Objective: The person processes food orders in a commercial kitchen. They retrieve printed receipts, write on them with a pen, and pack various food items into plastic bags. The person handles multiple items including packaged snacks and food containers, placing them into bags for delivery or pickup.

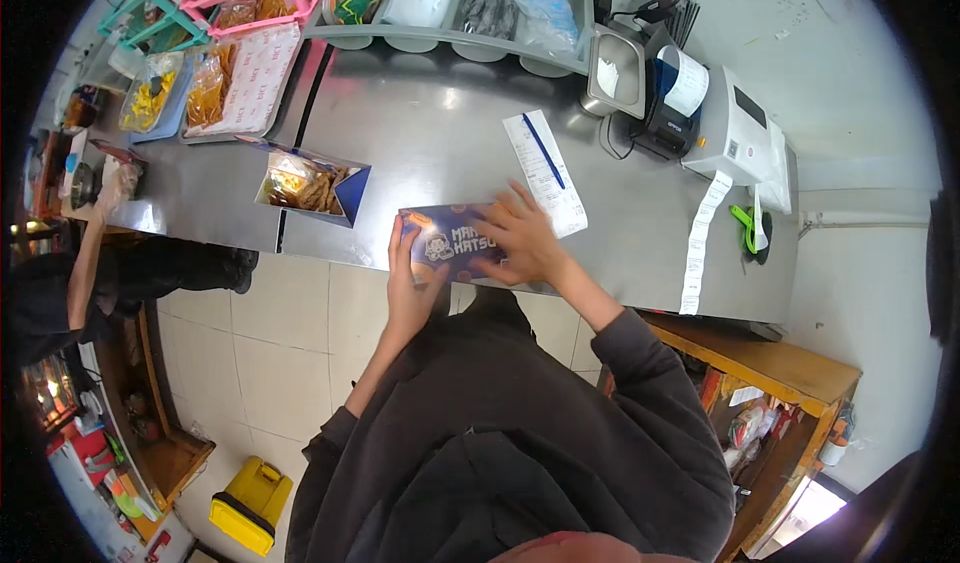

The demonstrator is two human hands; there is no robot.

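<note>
A closed dark-blue printed cardboard food box lies at the front edge of the steel counter, directly before me. My left hand grips its left end, thumb near the front edge and fingers along the side. Over its right end is my right hand, slightly blurred, fingers spread; whether it presses on the lid cannot be made out. To the left stands an open box of the same blue, holding fried brown pieces and a clear wrapped packet. Beyond my right hand, a blue pen rests on a paper receipt.
A grey divided bin of plastic bags lines the back. Receipt printers stand right, with a paper strip and green-handled scissors. A lined tray sits back left. Another person's arm reaches over the counter's left end.
</note>
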